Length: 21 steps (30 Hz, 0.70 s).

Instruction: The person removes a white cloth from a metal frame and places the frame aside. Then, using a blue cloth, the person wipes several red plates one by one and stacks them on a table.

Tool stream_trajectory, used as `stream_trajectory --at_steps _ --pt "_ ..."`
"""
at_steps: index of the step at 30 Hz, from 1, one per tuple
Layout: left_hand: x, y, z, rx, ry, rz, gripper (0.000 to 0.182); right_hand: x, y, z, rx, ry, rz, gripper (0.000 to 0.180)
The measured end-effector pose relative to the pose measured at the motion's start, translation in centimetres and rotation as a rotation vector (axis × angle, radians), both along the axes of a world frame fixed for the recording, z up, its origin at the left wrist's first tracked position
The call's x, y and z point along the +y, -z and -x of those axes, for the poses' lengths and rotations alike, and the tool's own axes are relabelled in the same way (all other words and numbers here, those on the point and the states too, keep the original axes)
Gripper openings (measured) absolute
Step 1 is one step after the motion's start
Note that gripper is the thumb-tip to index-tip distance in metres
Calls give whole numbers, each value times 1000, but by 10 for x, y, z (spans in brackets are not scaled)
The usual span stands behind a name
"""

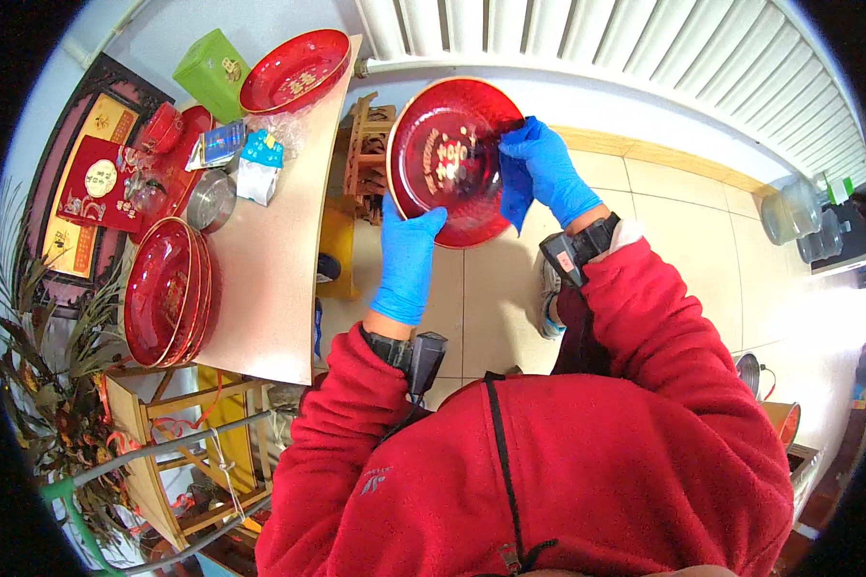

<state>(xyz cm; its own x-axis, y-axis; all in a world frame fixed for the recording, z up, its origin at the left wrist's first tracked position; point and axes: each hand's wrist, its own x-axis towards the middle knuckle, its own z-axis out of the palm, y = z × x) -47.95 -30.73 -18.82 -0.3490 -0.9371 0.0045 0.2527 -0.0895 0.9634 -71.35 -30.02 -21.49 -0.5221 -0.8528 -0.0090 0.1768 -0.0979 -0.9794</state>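
Both my hands wear blue gloves. A round red tray (411, 130) with a gold rim and gold characters is held up over the tiled floor. My left hand (409, 260) grips its near left rim, the thumb lying over the inside. On the right side, my right hand (552, 169) holds a dark blue cloth (517, 191) against the tray's rim and inner face. Part of the cloth hangs down past the rim.
On the table (267, 288) to the left stand stacked red trays (162, 288), another red tray (296, 72), a green box (213, 76), a glass bowl (212, 200) and a blue-and-white packet (260, 169). A white radiator (584, 32) lines the wall ahead. Water jugs (792, 210) stand far right.
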Motion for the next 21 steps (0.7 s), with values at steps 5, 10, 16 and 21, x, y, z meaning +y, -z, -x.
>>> stream_trajectory --at_steps 5,10,16,21 --pt "13 11 23 29 -236 86 73 -1 24 -35 -229 39 10 24" --pt "1 20 18 135 -6 122 76 3 15 -9 23 144 -68 24" --pt "-22 12 0 -160 360 -50 78 8 0 45 455 -54 -43 22" --pt "-13 7 17 175 206 -117 77 8 1 37 337 74 -91 19"
